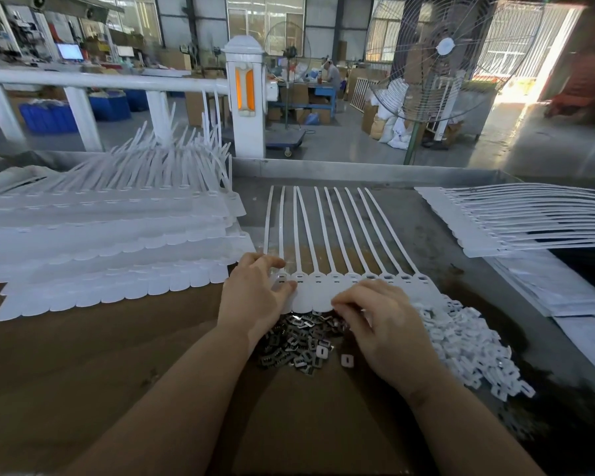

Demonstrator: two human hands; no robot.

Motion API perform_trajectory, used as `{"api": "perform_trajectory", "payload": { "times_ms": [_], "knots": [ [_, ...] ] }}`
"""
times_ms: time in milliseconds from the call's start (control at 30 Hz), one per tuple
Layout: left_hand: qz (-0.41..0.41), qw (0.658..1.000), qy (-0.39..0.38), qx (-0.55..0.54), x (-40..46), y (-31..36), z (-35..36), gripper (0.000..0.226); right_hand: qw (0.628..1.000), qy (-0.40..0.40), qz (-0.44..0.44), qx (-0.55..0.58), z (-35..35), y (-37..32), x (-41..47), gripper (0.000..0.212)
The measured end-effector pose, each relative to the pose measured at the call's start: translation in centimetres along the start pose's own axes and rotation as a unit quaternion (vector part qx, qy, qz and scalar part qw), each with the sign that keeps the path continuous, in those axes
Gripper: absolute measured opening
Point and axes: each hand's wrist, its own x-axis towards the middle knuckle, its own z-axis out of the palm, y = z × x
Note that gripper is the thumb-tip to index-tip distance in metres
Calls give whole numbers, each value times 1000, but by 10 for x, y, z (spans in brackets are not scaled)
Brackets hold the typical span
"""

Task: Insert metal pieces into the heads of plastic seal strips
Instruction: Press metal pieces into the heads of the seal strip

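On brown cardboard, both hands press white seal strips.

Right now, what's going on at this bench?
A person is working on a joined row of white seal strips lying flat on the table. The left hand rests on the row's left heads, fingers fairly straight. The right hand is curled at the near edge of the heads, above a pile of metal pieces; whether it pinches one is unclear. White plastic caps lie heaped to the right.
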Motion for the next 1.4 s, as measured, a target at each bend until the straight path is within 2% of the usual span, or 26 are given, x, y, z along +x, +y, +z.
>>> {"api": "perform_trajectory", "payload": {
  "times_ms": [67, 167, 400, 600, 767, 867, 967, 1133, 1400],
  "knots": [
    [5, 1000, 0, -5, 0, 0, 0, 32, 997, 56, 20, -45, 0, 2, 0, 10],
    [11, 1000, 6, -18, 1, -1, 0, 31, 990, 81, 62, -101, 2, 4, -1, 16],
    [15, 999, 27, -44, 0, -1, -2, 31, 986, 4, 98, -133, 3, 7, -2, 15],
    [11, 997, 41, -62, 0, -3, -3, 31, 991, -4, 65, -114, 2, 5, -1, 11],
    [9, 998, 33, -62, 1, -2, -3, 28, 994, 6, 72, -77, 2, 5, -1, 11],
    [9, 998, 32, -62, 1, -3, -3, 27, 999, -27, 26, -16, 0, 1, 0, 13],
    [9, 998, 34, -61, 1, -4, -3, 26, 995, -93, -13, 36, -3, -5, 1, 8],
    [10, 998, 35, -60, 2, -4, -2, 24, 984, -172, -27, 48, -5, -6, 1, 9],
    [6, 997, 33, -62, 3, -5, 0, 21, 983, -167, -14, 77, -4, -6, 1, 6]
  ]
}}
